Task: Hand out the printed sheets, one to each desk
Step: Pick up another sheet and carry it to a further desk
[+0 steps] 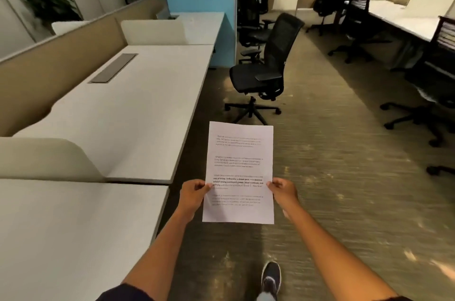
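I hold the printed sheets [238,167], white paper with blocks of text, upright in front of me over the carpet aisle. My left hand [193,193] grips their left edge and my right hand [283,191] grips their right edge. Whether it is one sheet or a thin stack I cannot tell. On my left runs a row of white desks: the near desk [73,231], the middle desk [128,108] with a grey cable cover, and a far desk [204,27] by the blue wall. No paper lies on these desks.
A black office chair [263,71] stands in the aisle ahead beside the middle desk. More chairs [251,22] cluster further back. Another row of desks [403,17] with chairs lines the right side. Cream dividers separate the left desks. My shoe [270,276] is on the carpet.
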The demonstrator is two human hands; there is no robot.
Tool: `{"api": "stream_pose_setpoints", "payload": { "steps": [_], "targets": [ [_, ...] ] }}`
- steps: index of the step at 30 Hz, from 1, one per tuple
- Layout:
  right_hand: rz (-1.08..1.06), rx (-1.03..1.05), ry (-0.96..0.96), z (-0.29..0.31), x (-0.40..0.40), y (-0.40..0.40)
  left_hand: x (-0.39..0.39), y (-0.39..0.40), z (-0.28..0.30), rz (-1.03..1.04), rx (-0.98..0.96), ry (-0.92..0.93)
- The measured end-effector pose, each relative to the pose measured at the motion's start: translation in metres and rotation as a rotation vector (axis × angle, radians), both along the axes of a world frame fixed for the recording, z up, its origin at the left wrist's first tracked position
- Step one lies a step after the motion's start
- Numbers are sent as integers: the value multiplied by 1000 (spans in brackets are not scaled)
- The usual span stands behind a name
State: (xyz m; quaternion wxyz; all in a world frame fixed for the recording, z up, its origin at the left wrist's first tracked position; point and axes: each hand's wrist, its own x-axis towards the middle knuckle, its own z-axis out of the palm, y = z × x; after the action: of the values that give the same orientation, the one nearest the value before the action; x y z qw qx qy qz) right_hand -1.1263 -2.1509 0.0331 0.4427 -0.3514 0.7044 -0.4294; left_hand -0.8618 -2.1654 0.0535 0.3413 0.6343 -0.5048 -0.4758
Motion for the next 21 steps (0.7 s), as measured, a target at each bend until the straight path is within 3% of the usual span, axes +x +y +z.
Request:
{"api": "stream_pose_setpoints", "payload": {
  "steps": [11,21],
  "targets": [
    [217,-42,-26,-5,-26,-314,-23,-255,0,113,18,-61],
    [395,-34,-54,16,2,-514,1,-412,7,347,41,1]
  ]
}}
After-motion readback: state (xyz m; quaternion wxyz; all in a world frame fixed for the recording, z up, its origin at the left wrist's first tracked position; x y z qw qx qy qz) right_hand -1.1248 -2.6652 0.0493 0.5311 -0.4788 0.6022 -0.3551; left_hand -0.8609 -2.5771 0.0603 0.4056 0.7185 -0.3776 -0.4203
